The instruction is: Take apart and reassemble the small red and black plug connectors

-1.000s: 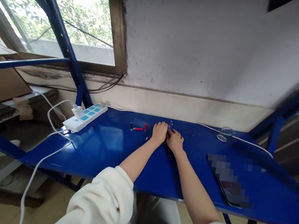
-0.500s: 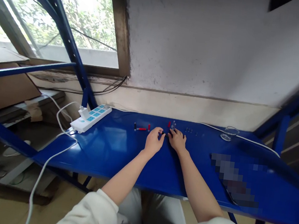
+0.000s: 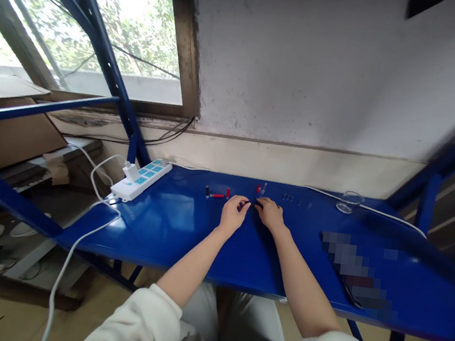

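Note:
My left hand (image 3: 234, 212) is closed in a pinch on a small black piece (image 3: 252, 204), whose exact kind is too small to make out. Facing it, my right hand (image 3: 271, 214) pinches at the piece's other side; what its fingertips hold is mostly hidden. Just beyond the right fingers stand a small red piece (image 3: 259, 188) and a clear tube-like piece (image 3: 264, 188). Left of my hands are an upright red cylinder (image 3: 228, 193), a red cylinder lying flat (image 3: 218, 195) and an upright black-topped cylinder (image 3: 207, 191).
Several tiny clear pieces (image 3: 288, 197) lie right of my hands on the blue table (image 3: 186, 242). Farther right are clear round-rimmed items (image 3: 345, 208) by a white cable, and a blurred dark flat object (image 3: 349, 272). A white power strip (image 3: 130, 188) sits at the left.
My right hand has drawn its fingers in and come up to the black piece in my left hand. One clear piece beside the red piece no longer shows. The view has shifted slightly.

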### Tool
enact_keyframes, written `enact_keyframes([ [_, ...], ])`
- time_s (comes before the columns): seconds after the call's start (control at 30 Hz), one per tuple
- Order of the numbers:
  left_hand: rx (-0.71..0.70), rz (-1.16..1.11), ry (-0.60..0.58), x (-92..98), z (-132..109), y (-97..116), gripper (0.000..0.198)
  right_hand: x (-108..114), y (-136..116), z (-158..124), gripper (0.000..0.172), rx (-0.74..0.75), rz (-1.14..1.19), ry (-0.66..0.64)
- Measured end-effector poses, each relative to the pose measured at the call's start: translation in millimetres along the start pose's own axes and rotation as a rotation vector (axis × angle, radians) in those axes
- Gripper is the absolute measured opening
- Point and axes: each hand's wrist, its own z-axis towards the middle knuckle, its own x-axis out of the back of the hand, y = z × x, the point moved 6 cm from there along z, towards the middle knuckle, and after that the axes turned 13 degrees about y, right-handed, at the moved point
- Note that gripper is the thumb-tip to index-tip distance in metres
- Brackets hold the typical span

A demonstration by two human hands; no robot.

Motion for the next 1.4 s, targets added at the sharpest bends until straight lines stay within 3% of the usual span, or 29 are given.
enact_keyframes([
  [0.1,0.076,-0.035,0.028,1.5,1,-4,0.015,7,-10,2,0.022,0.080,0.089,0.046],
  [0.23,0.196,-0.107,0.096,5.0,4,-12,0.019,25,-22,3,0.015,0.153,0.323,0.269],
  [0.33,0.286,-0.158,0.156,7.0,5,-23,0.022,39,-21,2,0.018,0.073,0.553,0.429],
  [0.4,0.327,-0.187,0.173,6.6,6,-29,0.023,43,-18,1,0.022,-0.008,0.681,0.468],
  [0.63,0.390,-0.276,0.179,7.2,7,-31,0.023,28,-14,6,0.026,-0.161,1.044,0.315],
  [0.77,0.436,-0.297,0.184,10.5,7,-26,0.021,23,-10,8,0.026,-0.225,1.162,0.290],
  [1.13,0.457,-0.317,0.225,12.4,8,-28,0.021,23,-6,9,0.025,-0.309,1.266,0.256],
  [1.4,0.505,-0.411,0.092,4.4,7,-20,0.025,18,-14,9,0.026,-0.263,1.296,0.085],
])
